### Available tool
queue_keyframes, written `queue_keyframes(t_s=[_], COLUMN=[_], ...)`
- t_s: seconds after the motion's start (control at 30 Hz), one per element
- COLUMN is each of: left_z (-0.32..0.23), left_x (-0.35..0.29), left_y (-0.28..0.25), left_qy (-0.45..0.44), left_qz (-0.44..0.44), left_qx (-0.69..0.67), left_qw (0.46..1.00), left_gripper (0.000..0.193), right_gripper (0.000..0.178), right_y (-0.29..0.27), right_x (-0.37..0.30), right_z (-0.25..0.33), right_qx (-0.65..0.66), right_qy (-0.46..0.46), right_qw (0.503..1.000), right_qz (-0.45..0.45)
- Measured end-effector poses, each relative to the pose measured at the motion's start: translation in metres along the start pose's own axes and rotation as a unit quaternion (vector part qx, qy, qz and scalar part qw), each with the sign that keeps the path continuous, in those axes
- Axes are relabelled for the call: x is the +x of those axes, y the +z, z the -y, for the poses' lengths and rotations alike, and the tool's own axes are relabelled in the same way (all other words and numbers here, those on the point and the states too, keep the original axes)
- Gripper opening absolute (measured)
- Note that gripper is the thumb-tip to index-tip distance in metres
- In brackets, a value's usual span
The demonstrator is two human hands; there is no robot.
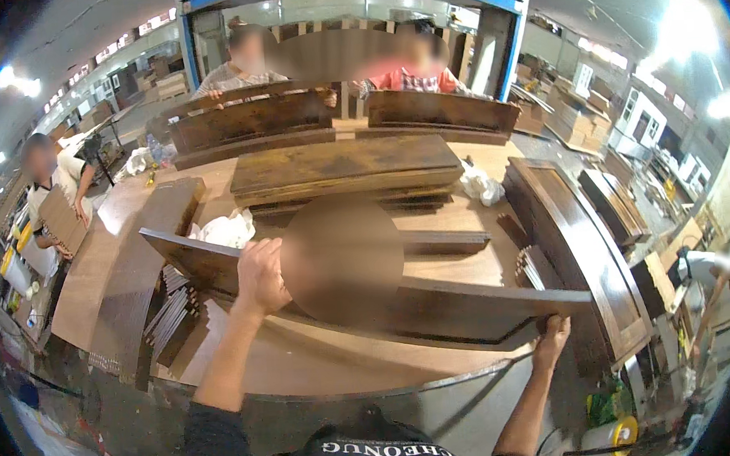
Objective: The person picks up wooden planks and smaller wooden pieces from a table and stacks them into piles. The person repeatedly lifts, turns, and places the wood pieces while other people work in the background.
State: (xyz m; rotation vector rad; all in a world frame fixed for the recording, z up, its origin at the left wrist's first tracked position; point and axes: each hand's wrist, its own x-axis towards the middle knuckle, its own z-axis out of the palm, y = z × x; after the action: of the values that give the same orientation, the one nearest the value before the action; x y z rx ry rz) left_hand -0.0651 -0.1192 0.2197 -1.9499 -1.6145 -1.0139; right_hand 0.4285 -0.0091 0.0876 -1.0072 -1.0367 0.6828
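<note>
A long dark brown wooden panel (pixel 462 310) with a raised border stands tilted on its edge in front of me. My left hand (pixel 263 276) is closed at its upper edge, left of the middle; a round blurred patch hides some of the fingers and the panel's centre. Around the panel's right end, my right hand (pixel 551 339) is curled, thumb on the near face. Beneath lies a light wooden tabletop (pixel 332 368). Just behind the panel sits a crumpled white cloth or plastic (pixel 225 228).
Dark stacked boards (pixel 344 166) lie mid-table. Board stacks flank the left (pixel 146 266) and right (pixel 579 248) sides. White plastic (pixel 483 183) is at right. Two people (pixel 247 68) (pixel 418 66) handle panels (pixel 254 122) (pixel 442 115) opposite; another person (pixel 60 192) carries boards at left; one bends (pixel 711 278) at right.
</note>
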Motion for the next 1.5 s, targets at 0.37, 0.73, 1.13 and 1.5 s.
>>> queue_keyframes(t_s=[0.37,0.73,1.13,1.5], left_z=[-0.002,-0.071,-0.213,-0.377], left_x=[-0.032,-0.234,-0.050,0.199], left_y=[0.021,0.128,0.198,0.391], left_qy=[0.000,-0.472,-0.456,-0.392], left_qz=[-0.125,-0.192,0.069,0.176], left_qx=[0.028,-0.840,-0.719,-0.749], left_qw=[0.992,0.187,0.520,0.505], left_gripper=[0.048,0.045,0.069,0.106], right_gripper=[0.052,0.083,0.055,0.063], right_y=[-0.005,-0.083,-0.258,-0.381], right_x=[-0.035,-0.061,-0.037,0.104], right_z=[-0.048,0.130,0.123,0.089], right_qx=[-0.062,-0.237,-0.107,-0.190], right_qy=[0.064,0.009,0.109,0.051], right_qw=[0.996,0.971,0.971,0.965], right_qz=[0.032,-0.042,-0.187,-0.174])
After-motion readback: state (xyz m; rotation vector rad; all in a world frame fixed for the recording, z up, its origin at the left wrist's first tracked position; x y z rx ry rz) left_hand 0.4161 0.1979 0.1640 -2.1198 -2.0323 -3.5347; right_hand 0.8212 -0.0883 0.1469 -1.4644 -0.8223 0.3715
